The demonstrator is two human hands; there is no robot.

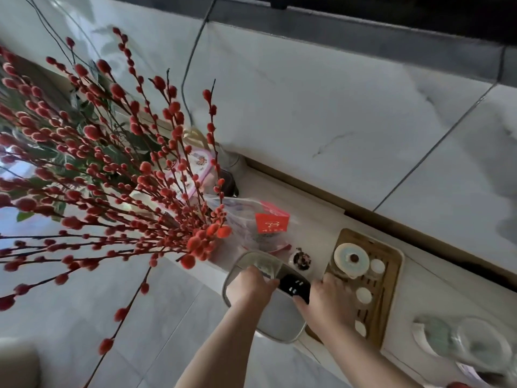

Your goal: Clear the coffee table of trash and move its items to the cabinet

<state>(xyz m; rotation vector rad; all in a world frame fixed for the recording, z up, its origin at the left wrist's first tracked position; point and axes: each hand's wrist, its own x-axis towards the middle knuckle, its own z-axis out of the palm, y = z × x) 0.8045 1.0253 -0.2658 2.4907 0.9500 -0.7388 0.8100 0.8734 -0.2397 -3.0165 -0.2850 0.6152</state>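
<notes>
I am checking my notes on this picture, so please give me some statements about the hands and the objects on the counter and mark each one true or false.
1. Both hands are on the grey appliance. True: the left hand grips its left rim and the right hand rests by its black panel.
2. The wooden tea tray lies left of the appliance. False: it lies to the right.
3. Small white cups sit on the tea tray. True.
4. The branches with red buds stand on the right side of the picture. False: they fill the left side.
5. The red box sits inside a clear plastic bag. True, as far as the view shows.
</notes>
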